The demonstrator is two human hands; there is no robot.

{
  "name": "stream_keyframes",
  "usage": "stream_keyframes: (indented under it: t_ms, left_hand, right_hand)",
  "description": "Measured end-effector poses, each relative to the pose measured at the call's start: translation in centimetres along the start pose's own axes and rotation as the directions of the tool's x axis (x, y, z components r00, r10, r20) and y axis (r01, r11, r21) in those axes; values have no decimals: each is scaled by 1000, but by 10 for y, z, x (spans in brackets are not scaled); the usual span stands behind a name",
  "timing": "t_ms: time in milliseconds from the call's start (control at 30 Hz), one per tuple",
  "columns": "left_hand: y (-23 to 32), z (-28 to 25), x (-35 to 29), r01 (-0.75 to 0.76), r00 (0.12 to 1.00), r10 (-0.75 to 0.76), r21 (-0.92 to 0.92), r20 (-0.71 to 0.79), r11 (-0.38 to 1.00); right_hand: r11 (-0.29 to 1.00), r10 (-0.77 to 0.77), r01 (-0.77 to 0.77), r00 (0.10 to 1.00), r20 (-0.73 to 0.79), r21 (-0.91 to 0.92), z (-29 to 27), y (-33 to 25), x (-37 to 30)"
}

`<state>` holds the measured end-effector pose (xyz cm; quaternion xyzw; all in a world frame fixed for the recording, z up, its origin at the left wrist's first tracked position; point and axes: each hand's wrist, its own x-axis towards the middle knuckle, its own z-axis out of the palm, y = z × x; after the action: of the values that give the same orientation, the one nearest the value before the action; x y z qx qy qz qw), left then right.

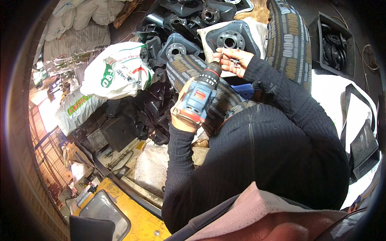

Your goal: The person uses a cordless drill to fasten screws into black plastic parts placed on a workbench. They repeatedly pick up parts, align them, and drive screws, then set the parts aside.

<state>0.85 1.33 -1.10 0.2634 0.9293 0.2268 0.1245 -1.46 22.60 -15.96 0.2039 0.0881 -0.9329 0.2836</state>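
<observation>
The left hand (181, 116) is closing around the body of a blue and black power drill (199, 96), which is pointing its chuck up and a little to the right. The right hand (238, 64) is bringing thumb and fingers narrowly together just by the tip of the drill, and small silver metal pieces (235, 61) are lying at its curled fingers; their exact shape I cannot tell. The drill is being held above the patterned cloth (185, 72). Behind the right hand, a dark metal plate with a round flange (239, 39) is resting on a pale sack (261, 30). More dark metal parts (175, 49) are piling beside it, and a white plastic bag (120, 70) is lying to the left.
</observation>
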Motion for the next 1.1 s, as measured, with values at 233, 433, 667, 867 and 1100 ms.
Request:
stream_keyframes:
  t_ms: [233, 433, 667, 867, 1100]
  left_hand:
    - [-3, 7, -8, 34, 999, -36, -96, -10, 995]
    - [1, 2, -1, 6, 1000, -7, -44, -24, 999]
    - [-10, -18, 17, -76, 997, 76, 189, 7, 979]
    - [-23, -22, 27, 17, 998, -15, -31, 55, 999]
    - [-10, -28, 34, 326, 942, -282, -294, 184, 898]
  right_hand:
    - [999, 1, -3, 999, -48, -40, -3, 3, 4]
    - [966, -40, 31, 999, -30, -257, -1, 4, 5]
    - [944, -152, 120, 985, -84, -307, -31, -13, 0]
    - [848, -306, 254, 951, -39, -465, -43, -26, -6]
    - [956, -58, 6, 984, -169, -293, -23, -21, -9]
